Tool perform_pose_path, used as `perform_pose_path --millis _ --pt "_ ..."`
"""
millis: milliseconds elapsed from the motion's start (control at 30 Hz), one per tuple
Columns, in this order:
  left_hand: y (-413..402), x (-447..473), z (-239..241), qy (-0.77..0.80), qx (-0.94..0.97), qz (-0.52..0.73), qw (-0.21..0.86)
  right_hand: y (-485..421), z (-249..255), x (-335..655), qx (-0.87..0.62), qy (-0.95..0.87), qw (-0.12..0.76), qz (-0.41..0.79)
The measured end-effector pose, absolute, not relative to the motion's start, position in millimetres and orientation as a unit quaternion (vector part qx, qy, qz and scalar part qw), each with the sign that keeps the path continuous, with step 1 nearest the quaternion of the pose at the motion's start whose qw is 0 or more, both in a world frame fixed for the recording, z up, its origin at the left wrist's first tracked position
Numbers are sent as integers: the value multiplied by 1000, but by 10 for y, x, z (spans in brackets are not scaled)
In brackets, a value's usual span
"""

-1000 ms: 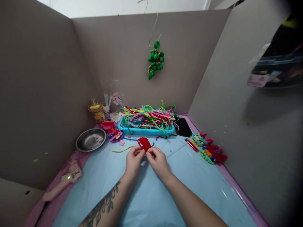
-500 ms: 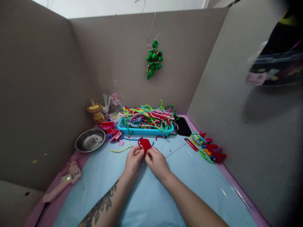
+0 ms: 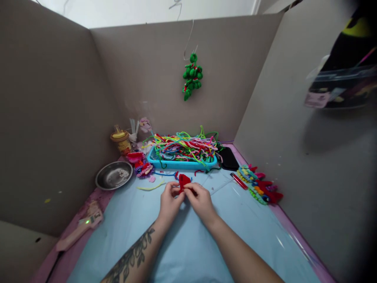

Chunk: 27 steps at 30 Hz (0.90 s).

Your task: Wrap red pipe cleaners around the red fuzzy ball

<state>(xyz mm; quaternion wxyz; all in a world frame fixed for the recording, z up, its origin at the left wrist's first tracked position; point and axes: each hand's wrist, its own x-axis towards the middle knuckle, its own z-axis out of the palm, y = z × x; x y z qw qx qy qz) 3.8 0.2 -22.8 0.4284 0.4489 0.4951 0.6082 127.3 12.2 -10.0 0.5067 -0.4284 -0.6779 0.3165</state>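
A small red knitted or crocheted piece (image 3: 184,181) is held up above the blue table cover, in front of the blue tray. My left hand (image 3: 171,200) pinches its lower left side between thumb and fingers. On the other side, my right hand (image 3: 200,198) grips its lower right edge with closed fingertips. The fingers hide the bottom of the piece. Just behind it, a blue strand (image 3: 165,174) and a short red strand (image 3: 199,171) lie on the cover. A yellow-green strand (image 3: 150,187) rests left of my left hand.
A blue tray (image 3: 182,164) heaped with coloured yarn stands at the back, beside a black phone (image 3: 229,158). Left are a metal bowl (image 3: 103,179) and a pink glue gun (image 3: 79,232). A red cutter (image 3: 239,181) and colourful crocheted pieces (image 3: 256,186) lie right. Grey partitions enclose the table.
The red piece has turned in my fingers and now looks narrower and more pointed. My left hand has shifted slightly right. The whole view has moved a little.
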Motion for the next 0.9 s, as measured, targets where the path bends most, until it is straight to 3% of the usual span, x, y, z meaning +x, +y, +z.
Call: perform_pose_path --millis 267,433,533,733,900 --pt "-44 131 -235 497 511 528 461 295 -55 1505 -469 -665 547 199" --pt "-13 156 -203 492 476 540 490 314 48 1618 -474 -653 567 167" --pt "26 123 -217 497 436 561 498 262 55 1588 -451 -641 582 219" --pt "68 14 -265 482 409 571 523 154 -6 1402 -332 -565 553 515" --pt "77 6 -254 484 411 577 514 189 -18 1372 -333 -510 578 543"
